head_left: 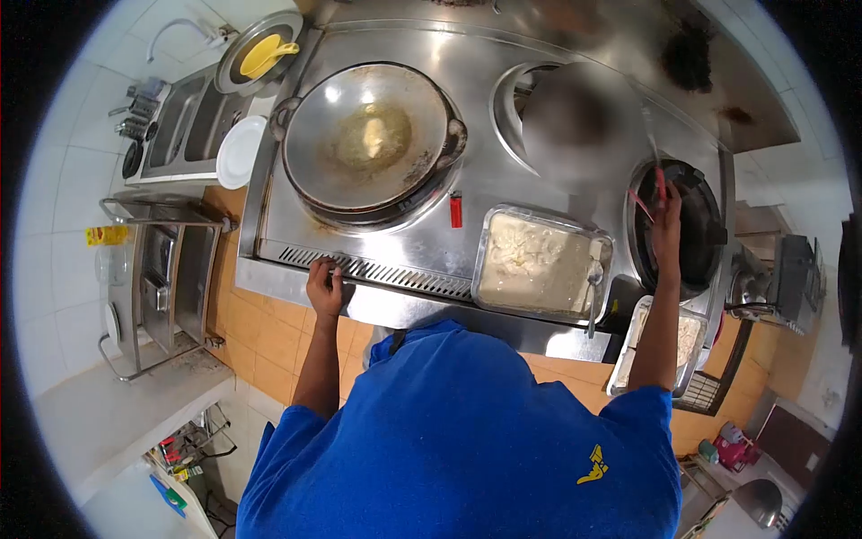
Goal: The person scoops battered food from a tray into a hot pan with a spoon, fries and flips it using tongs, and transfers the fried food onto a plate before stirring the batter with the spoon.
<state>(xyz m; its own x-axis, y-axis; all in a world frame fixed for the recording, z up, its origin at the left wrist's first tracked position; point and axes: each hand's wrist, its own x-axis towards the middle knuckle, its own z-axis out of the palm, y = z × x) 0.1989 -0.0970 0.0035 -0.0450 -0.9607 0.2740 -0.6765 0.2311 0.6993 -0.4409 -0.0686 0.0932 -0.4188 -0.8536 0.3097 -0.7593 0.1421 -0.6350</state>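
Note:
My right hand [665, 225] is closed around a red-handled metal tool [661, 183], which looks like tongs or scissors; its far end is blurred. The hand is over a dark round pot [691, 184] at the stove's right end. My left hand [325, 286] rests with curled fingers on the stove's front edge [382, 307], beside the slotted drain. Between the hands, a metal tray [539, 310] holds pale, wet batter-like food [521, 247] with a metal spoon [593, 278] in it. Another tray [620, 373] of pale food is partly behind my right forearm.
A large wok [310, 166] with some oil sits on the left burner. A red lighter [456, 211] lies nearby. A blurred patch covers much of the rear burner ring [505, 121]. Farther left are a white plate [241, 153], a sink [184, 126] and a metal trolley [184, 225].

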